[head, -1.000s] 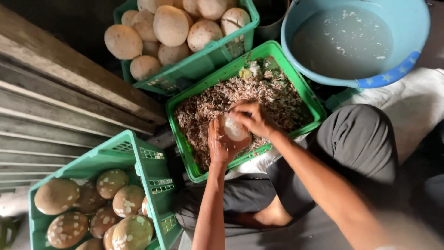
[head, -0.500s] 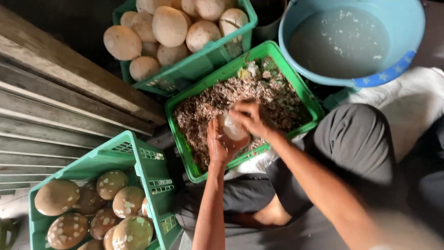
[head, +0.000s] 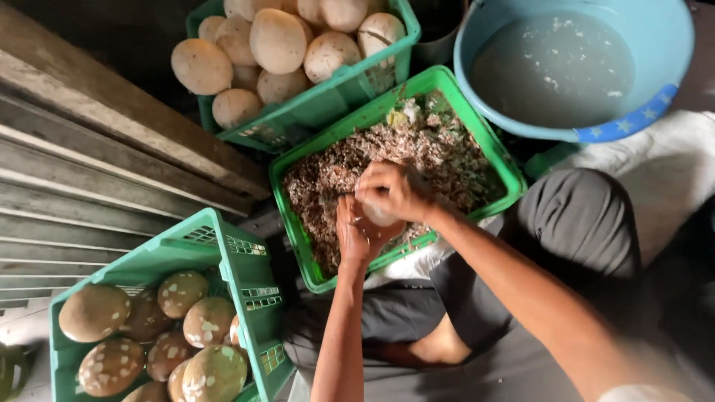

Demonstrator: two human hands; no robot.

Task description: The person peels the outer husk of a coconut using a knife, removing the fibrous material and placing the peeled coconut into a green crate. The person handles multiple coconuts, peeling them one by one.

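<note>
1. The person sits low, knees bent, grey trousers (head: pixel 581 223) on, with both forearms stretched out over a green crate (head: pixel 488 145) that stands just in front of them.
2. The left hand (head: pixel 357 234) and right hand (head: pixel 395 190) are together, closed around one pale egg (head: pixel 378 216). Only a small patch of the egg shows between the fingers.
3. The left hand cups it from below; the right hand lies over the top, fingers curled down on it.
4. The egg is held just above the near half of the crate, over a heap of brown and white shell scraps (head: pixel 417 152) that fills it.
5. Beyond that crate, touching its far corner, a second green crate (head: pixel 328 112) is piled with smooth, pale tan eggs (head: pixel 277 39).
6. Near the person's left side stands a lighter green crate (head: pixel 238 260) holding brown eggs with pale blotches (head: pixel 182 290), apparently still coated.
7. On the right, beside the scrap crate, a blue tub (head: pixel 670 97) holds cloudy water with bits floating on it.
8. Grey wooden planks (head: pixel 89 164) run along the left.
9. A white cloth (head: pixel 670 171) lies under the tub's near edge, by the knee.
</note>
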